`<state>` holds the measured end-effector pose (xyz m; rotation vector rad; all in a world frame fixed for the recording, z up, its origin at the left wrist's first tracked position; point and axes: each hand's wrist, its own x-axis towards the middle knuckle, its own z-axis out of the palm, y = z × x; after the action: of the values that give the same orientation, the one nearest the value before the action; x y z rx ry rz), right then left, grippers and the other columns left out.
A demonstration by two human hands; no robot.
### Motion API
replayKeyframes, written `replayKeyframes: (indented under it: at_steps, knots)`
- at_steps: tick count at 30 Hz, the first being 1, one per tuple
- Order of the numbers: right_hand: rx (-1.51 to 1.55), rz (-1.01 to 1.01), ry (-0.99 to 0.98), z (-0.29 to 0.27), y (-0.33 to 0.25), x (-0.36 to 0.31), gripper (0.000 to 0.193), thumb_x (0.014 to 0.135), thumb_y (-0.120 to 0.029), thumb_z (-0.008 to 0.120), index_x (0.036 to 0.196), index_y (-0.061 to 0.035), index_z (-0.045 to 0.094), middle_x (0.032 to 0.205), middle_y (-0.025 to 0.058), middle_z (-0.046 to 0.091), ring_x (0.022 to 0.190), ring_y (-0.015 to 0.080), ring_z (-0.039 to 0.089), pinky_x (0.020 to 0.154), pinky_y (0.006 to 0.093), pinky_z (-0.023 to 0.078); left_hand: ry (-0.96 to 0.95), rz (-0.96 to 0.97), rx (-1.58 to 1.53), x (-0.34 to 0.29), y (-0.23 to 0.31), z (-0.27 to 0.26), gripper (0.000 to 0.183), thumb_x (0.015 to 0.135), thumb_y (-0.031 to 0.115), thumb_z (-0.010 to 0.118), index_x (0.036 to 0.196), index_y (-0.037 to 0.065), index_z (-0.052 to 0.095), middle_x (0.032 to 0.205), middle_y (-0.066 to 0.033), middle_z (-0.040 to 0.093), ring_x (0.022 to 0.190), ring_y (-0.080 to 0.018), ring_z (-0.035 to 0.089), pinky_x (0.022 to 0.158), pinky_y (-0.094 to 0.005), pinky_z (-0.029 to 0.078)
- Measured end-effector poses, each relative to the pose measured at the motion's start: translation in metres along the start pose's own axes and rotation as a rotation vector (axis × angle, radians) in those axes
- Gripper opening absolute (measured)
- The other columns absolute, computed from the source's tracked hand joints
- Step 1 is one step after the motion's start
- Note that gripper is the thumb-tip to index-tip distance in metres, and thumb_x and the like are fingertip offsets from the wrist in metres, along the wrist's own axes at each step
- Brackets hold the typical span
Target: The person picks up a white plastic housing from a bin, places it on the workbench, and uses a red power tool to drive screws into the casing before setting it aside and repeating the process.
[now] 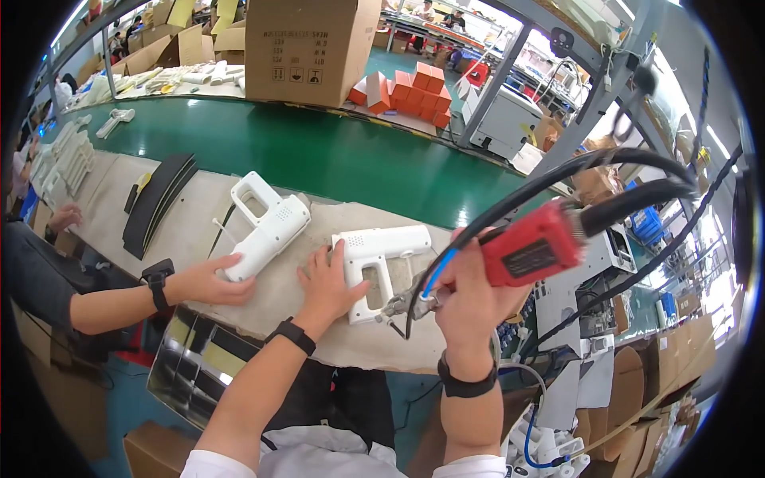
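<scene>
A white handheld appliance housing (390,240) with a loop handle and small vent holes lies flat on the worktable. My left hand (328,283) steadies it, the index finger along its left edge and the thumb across the handle. Wrapped in my right hand (476,307) is a red power screwdriver (532,245), held tilted. Its metal nose points down-left at the lower part of the handle; whether the tip touches is not clear. A thick black cable and a blue tube run from the tool. To the left, a co-worker's hand (221,280) grips a similar white housing (272,227).
Dark curved strips (162,203) lie stacked on the table's left. Beyond runs a green conveyor belt (319,151). Behind it stand a large cardboard carton (307,52) and orange boxes (414,94). Black cables hang at right, above a box of white parts (550,446).
</scene>
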<state>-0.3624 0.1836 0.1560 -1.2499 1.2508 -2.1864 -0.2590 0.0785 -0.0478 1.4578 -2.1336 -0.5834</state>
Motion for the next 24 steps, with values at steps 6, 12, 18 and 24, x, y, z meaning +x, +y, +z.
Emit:
replayKeyframes:
  at_steps: [6, 12, 18, 24]
  knots:
    - [-0.088, 0.050, -0.073, 0.024, 0.010, -0.006, 0.009, 0.083, 0.000, 0.068, 0.085, 0.0018, 0.061, 0.073, 0.0026, 0.061, 0.060, 0.0077, 0.058, 0.052, 0.0213, 0.047, -0.056, -0.020, -0.028, 0.002, -0.002, -0.004, 0.095, 0.069, 0.048, 0.074, 0.144, 0.010, 0.030, 0.140, -0.0204, 0.032, 0.132, -0.0387, 0.026, 0.101, -0.0710, 0.016]
    - [-0.047, 0.125, -0.020, 0.039, 0.041, -0.012, 0.003, 0.080, 0.002, 0.056, 0.080, 0.0029, 0.054, 0.058, 0.0054, 0.056, 0.045, 0.0106, 0.052, 0.044, 0.0224, 0.041, -0.072, -0.023, -0.018, 0.004, 0.001, -0.008, 0.094, 0.071, 0.050, 0.071, 0.145, 0.010, 0.030, 0.140, -0.0221, 0.034, 0.132, -0.0402, 0.028, 0.101, -0.0709, 0.017]
    - [-0.046, 0.127, -0.057, 0.039, 0.071, -0.033, 0.008, 0.081, -0.001, 0.060, 0.084, 0.0003, 0.053, 0.059, 0.0042, 0.055, 0.047, 0.0101, 0.052, 0.044, 0.0221, 0.041, 0.058, 0.049, -0.005, -0.003, -0.005, 0.002, 0.086, 0.074, 0.044, 0.071, 0.143, 0.009, 0.034, 0.134, -0.0227, 0.042, 0.120, -0.0402, 0.044, 0.096, -0.0591, 0.033]
    - [-0.039, 0.135, 0.039, 0.009, 0.022, -0.001, 0.015, 0.086, -0.004, 0.058, 0.100, 0.0005, 0.053, 0.086, 0.0051, 0.060, 0.063, 0.0097, 0.055, 0.054, 0.0250, 0.045, 0.108, 0.051, -0.454, -0.009, -0.017, -0.001, 0.086, 0.073, 0.024, 0.069, 0.145, 0.002, 0.026, 0.136, -0.0272, 0.038, 0.127, -0.0437, 0.039, 0.106, -0.0449, 0.034]
